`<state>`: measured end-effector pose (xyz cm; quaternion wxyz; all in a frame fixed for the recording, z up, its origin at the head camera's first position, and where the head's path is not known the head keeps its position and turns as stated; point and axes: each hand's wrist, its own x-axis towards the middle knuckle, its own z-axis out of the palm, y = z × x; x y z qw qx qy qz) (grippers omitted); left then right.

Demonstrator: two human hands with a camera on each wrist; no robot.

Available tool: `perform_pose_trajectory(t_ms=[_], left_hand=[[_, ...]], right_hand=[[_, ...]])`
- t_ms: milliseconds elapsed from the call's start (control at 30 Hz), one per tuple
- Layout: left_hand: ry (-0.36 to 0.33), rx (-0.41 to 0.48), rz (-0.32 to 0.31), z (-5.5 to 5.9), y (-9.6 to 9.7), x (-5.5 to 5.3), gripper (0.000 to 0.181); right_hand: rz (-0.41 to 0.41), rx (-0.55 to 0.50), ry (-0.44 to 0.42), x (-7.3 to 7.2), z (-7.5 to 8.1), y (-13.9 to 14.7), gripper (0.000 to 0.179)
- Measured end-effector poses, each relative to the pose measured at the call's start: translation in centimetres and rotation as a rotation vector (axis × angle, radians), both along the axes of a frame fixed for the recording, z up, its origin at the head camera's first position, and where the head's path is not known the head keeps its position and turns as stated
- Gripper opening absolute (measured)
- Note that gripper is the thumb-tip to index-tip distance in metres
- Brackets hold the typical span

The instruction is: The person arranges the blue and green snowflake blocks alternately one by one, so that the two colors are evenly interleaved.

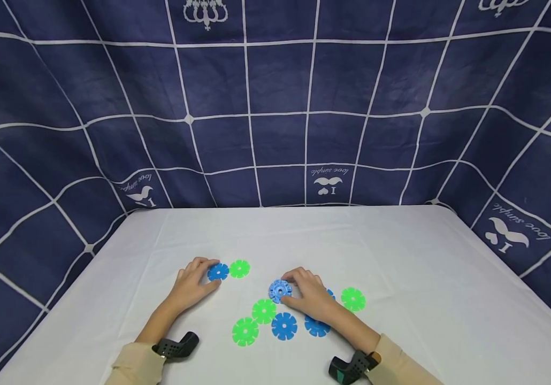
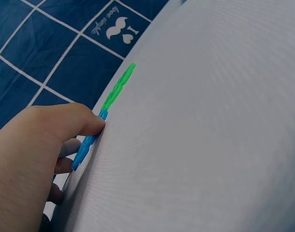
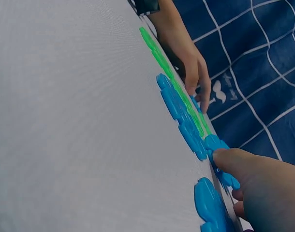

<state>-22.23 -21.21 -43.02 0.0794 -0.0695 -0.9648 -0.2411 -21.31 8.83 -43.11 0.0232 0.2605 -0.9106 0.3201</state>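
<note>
My left hand holds a blue snowflake disc by its edges, thumb near and fingers far. A green snowflake disc lies right beside that one, edge to edge in the head view. In my right hand, thumb and fingers pinch another blue snowflake disc, which looks paler in the head view. Thumb and disc also show in the right wrist view, with the fingers partly hidden behind.
Nearer on the white table lie two green discs and a blue disc. Two more blue ones, one of them a disc, are partly covered by the right arm. Farther right is a green disc. A dark checked curtain borders the table.
</note>
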Motion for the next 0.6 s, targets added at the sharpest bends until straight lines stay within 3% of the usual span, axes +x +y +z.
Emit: perform_pose_trajectory(t_ms=[300, 433, 600], left_hand=[[-0.007, -0.006, 0.001, -0.11, 0.02, -0.29, 0.051], [0.011, -0.008, -0.004, -0.1, 0.03, -0.41, 0.052], [0.012, -0.01, -0.006, -0.16, -0.01, -0.29, 0.051]], right_hand=[[-0.017, -0.081, -0.015, -0.14, 0.08, 0.0, 0.036], [0.003, -0.125, 0.004, -0.34, 0.1, 0.02, 0.035], [0.036, -0.191, -0.038, -0.25, 0.04, 0.1, 0.029]])
